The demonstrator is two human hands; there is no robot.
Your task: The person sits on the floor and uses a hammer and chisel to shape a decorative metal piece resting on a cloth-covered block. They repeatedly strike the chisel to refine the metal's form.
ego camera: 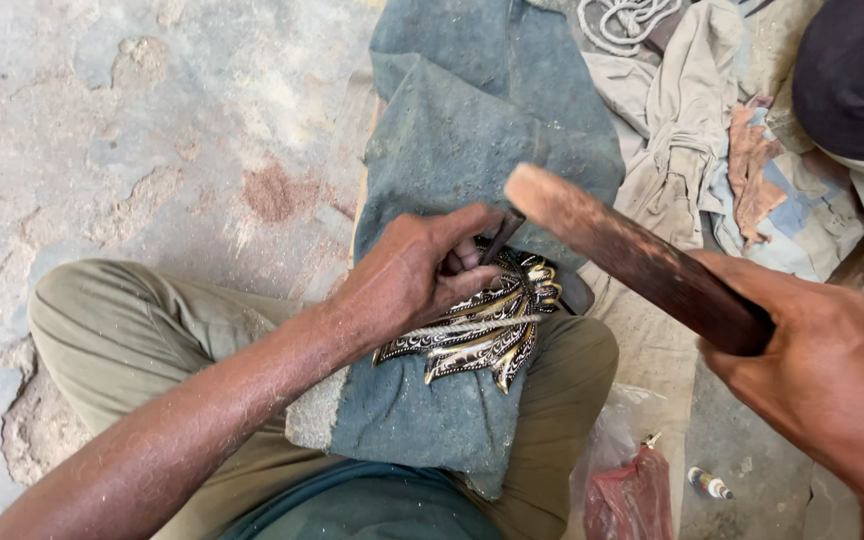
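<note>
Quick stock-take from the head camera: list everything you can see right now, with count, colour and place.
ornamental leaf-shaped metal piece: one, black, gold and silver, on the blue-grey cloth over the lap
thin dark metal tool: one, in the left hand, tip on the metal piece
wooden mallet: one, reddish-brown, raised in the right hand
blue-grey cloth: one, over the lap and board
beige rags: a heap, top right
white rope: one coil, top edge
red pouch in clear plastic: one, bottom right
small tube: one, floor, bottom right
concrete floor: grey, left
left hand: gripping the tool
right hand: gripping the mallet
</note>
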